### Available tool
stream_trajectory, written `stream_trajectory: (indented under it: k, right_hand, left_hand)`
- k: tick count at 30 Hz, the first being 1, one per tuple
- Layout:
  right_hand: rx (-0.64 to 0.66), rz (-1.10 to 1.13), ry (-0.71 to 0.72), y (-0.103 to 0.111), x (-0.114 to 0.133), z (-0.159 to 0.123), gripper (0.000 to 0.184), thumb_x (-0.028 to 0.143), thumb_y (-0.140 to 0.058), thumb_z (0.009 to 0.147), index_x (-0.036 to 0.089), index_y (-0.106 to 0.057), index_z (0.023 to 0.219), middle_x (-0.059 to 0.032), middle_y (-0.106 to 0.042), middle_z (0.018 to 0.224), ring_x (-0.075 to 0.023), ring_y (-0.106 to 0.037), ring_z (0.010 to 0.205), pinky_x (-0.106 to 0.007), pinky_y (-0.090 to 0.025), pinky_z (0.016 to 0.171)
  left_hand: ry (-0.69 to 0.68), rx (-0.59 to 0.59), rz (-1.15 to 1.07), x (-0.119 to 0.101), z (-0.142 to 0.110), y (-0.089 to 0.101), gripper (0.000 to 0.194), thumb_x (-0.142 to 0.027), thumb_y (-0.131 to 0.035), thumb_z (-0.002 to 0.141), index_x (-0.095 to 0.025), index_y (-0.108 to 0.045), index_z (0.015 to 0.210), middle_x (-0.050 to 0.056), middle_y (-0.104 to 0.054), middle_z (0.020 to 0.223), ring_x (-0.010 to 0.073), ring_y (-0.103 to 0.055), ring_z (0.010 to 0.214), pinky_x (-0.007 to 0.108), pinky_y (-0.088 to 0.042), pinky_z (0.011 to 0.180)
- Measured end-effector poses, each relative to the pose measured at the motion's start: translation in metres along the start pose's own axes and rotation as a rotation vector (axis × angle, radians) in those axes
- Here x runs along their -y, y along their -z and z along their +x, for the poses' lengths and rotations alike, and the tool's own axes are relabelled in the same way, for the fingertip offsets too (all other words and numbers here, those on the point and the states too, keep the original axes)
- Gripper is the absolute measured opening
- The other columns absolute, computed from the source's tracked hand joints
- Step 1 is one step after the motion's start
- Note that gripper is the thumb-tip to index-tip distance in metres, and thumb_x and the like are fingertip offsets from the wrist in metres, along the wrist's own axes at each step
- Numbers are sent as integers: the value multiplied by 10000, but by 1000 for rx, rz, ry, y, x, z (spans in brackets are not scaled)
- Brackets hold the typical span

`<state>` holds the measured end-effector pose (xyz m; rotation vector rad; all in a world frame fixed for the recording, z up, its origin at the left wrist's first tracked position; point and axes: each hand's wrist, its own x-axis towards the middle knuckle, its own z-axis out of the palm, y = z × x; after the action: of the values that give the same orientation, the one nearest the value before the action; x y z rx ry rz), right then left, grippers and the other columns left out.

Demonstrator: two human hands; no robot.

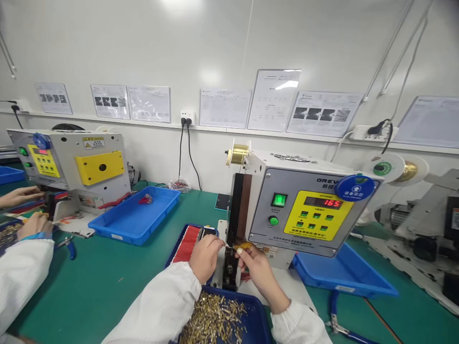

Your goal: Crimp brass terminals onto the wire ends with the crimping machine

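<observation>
At the die of a crimping machine [230, 267], my left hand [206, 258] is closed in a pinch, with what looks like a thin wire end [228, 246] at its fingertips. My right hand [255, 268] pinches at the other side of the die, a yellow covering [245, 245] on one finger. Whatever small piece lies between the right fingertips is too small to make out. Beneath the left hand, red wires [185, 244] lie side by side in a blue tray. Below both hands is a dark blue tray [258, 319] of loose brass-coloured metal terminals [214, 319].
The machine's housing [265, 200] rises at right, its display lit "165". Blue-handled pliers [334, 317] and a blue tray [344, 272] lie right. Another blue tray [134, 220] holds small red wires. At left, a co-worker's hands [34, 224] are by a second machine [71, 167].
</observation>
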<state>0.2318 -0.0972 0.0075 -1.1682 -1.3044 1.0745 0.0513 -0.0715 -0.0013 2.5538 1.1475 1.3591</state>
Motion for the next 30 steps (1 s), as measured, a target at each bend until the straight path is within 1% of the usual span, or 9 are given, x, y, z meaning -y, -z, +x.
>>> stream_trajectory:
  k: [6, 15, 25, 30]
  right_hand:
    - [-7, -23, -19, -1, 0, 1, 541, 750, -612, 638, 215, -530, 666, 20, -496, 494, -145, -453, 424, -286, -367, 447]
    - [2, -7, -30, 1, -3, 2, 553, 756, -630, 612, 214, -541, 675, 27, -496, 491, -142, -454, 433, -286, -383, 458]
    - [-4, 4, -16, 0, -4, 1, 518, 716, -642, 640, 209, -540, 676, 26, -512, 495, -136, -460, 433, -277, -396, 454]
    - [-34, 30, -21, 0, -3, 1, 515, 699, -657, 630, 198, -546, 670, 34, -515, 483, -122, -457, 417, -254, -383, 433]
  left_hand:
    - [20, 18, 13, 0, 0, -1, 301, -186, -332, 948, -208, -631, 971, 70, -611, 946, 172, -565, 900, 301, -469, 798]
    - [7, 41, 7, 3, -1, -3, 280, -172, -350, 936, -216, -624, 973, 61, -607, 939, 166, -564, 899, 279, -461, 795]
    - [8, 9, 19, -1, 0, -2, 277, -186, -354, 944, -205, -629, 959, 62, -610, 921, 163, -567, 880, 279, -471, 778]
    - [-31, -22, 20, -3, 1, -1, 266, -162, -367, 935, -195, -629, 970, 62, -594, 916, 160, -551, 870, 284, -472, 761]
